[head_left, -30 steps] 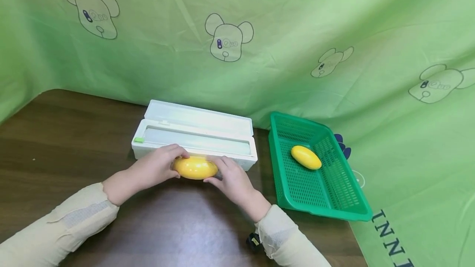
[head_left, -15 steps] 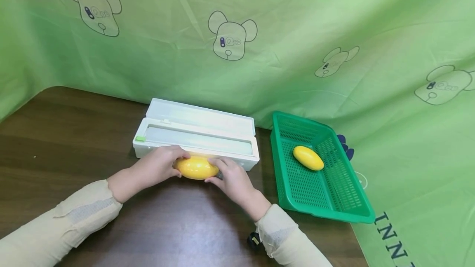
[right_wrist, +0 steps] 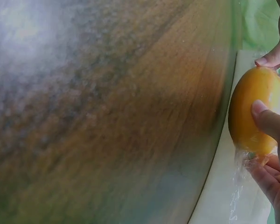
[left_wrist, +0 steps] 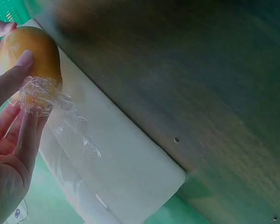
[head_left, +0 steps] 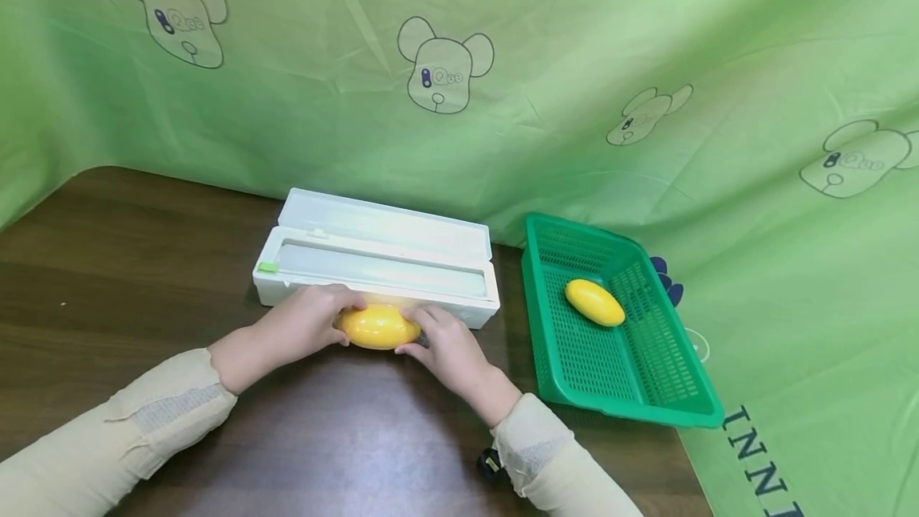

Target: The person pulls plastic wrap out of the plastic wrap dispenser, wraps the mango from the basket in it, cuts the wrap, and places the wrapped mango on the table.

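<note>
A smooth, glossy yellow oval fruit lies crosswise between my two hands in front of the white box. Clear cling film covers it, bunched at its ends, with a loose tail trailing in the left wrist view. My left hand grips the left end, thumb pressed on the fruit and fingers beneath the gathered film. At the other end, my right hand pinches with thumb and fingers; its thumb lies on the skin in the right wrist view. The white cling film dispenser sits behind, lid up.
A green plastic basket stands on the right, holding a second yellow fruit. A small black object lies by my right sleeve. Green cloth hangs behind the brown table.
The head view has shifted slightly. Both hands keep their hold on the wrapped fruit, which has barely moved.
</note>
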Available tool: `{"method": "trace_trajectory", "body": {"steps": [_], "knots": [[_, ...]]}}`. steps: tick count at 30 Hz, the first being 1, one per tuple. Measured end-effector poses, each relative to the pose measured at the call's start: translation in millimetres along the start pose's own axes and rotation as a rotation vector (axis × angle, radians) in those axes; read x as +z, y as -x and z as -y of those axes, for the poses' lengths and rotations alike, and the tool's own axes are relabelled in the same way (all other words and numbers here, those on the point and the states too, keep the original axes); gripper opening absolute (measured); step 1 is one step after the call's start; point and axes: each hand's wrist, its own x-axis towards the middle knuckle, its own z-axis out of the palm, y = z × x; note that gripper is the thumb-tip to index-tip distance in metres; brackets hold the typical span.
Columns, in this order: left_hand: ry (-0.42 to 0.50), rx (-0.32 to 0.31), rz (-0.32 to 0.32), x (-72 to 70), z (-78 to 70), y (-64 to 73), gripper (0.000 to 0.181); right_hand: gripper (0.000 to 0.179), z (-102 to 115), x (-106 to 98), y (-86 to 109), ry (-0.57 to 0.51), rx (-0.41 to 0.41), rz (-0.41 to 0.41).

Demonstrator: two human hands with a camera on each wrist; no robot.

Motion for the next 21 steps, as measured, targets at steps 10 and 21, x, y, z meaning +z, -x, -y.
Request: {"method": "trace_trajectory", "body": {"steps": [10, 21], "knots": [[0.008, 0.010, 0.015, -0.3, 0.4, -1.1, 0.043, 0.049, 0.1, 1.0, -0.2, 0.001, 0.011, 0.033], [0.052, -0.007, 0.067, -5.3, -1.6, -3.3, 0.038, 0.049, 2.5, -9.1, -4.6, -0.079, 0.090, 0.125]]}}
